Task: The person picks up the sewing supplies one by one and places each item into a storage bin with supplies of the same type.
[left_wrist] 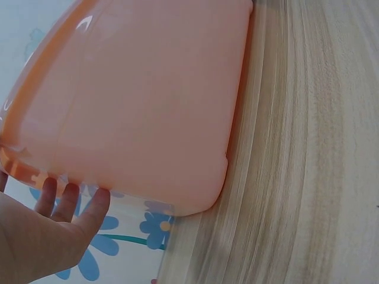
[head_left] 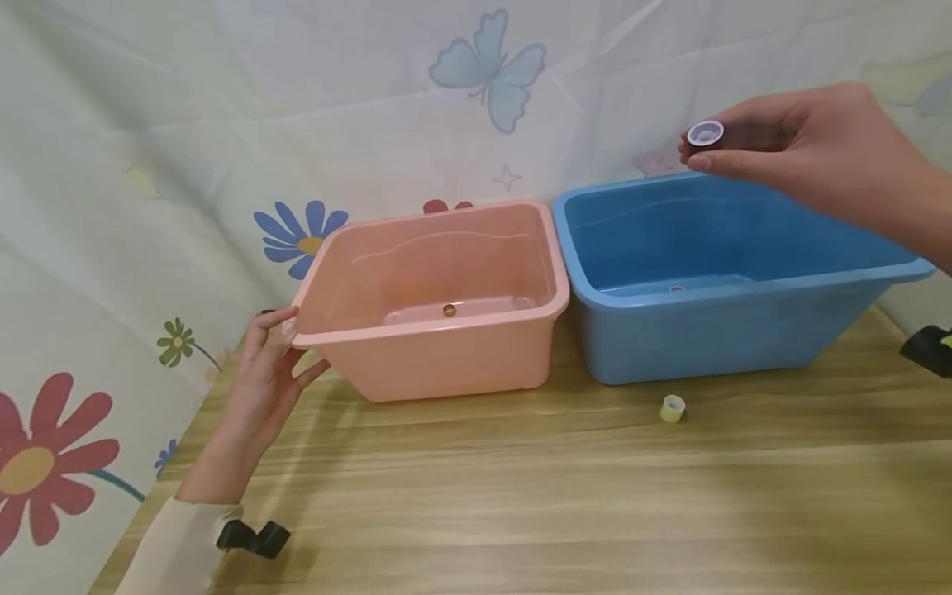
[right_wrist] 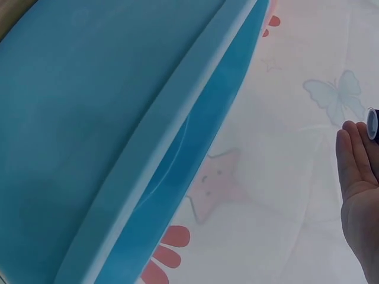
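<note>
High over the blue tub [head_left: 699,326], my right hand [head_left: 811,140] pinches a small dark roll [head_left: 705,137] with a white hollow end between thumb and fingers. Only part of that hand and the roll's edge show in the right wrist view. My left hand [head_left: 268,376] holds the near left corner of the pink tub [head_left: 446,364] by its rim. In the left wrist view, the fingers [left_wrist: 89,216] reach under the rim against the outer wall. On the tub's floor lies a small brown-gold ring [head_left: 449,311]. A small whitish ring [head_left: 677,288] shows low inside the blue tub.
A pale yellow-green roll [head_left: 673,409] stands on the wood-grain table [head_left: 491,496] in front of the blue tub. The two tubs stand side by side. Behind them hangs a white cloth [head_left: 357,99] printed with flowers and a butterfly. A black object [head_left: 930,350] shows at the right edge.
</note>
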Action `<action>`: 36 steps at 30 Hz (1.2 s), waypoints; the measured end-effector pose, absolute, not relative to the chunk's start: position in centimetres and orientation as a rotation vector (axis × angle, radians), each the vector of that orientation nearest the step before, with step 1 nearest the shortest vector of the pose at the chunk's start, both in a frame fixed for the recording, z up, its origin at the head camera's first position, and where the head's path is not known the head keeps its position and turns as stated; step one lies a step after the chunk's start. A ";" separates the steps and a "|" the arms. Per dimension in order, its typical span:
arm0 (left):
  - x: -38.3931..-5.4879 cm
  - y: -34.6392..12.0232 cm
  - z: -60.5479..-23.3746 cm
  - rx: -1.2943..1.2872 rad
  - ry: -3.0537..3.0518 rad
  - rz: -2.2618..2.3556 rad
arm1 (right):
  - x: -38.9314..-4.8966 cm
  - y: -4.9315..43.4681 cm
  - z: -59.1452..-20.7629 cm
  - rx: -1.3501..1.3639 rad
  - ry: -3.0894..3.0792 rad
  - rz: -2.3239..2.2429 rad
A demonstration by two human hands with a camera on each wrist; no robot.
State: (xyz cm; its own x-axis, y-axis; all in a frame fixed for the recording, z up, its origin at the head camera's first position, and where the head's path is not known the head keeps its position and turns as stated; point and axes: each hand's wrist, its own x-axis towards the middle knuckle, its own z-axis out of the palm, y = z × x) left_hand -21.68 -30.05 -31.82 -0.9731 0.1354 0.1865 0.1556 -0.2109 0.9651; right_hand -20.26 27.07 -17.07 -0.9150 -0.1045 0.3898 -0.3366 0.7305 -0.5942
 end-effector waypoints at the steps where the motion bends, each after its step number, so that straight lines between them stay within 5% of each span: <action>1: -21.7 -30.0 -31.9 -0.361 -1.964 -2.410 | -20.3 27.0 -17.1 0.348 -2.606 0.985; 36: -21.6 -29.7 -32.3 -0.380 -1.965 -2.396 | -25.9 29.0 -16.8 0.363 -2.806 0.998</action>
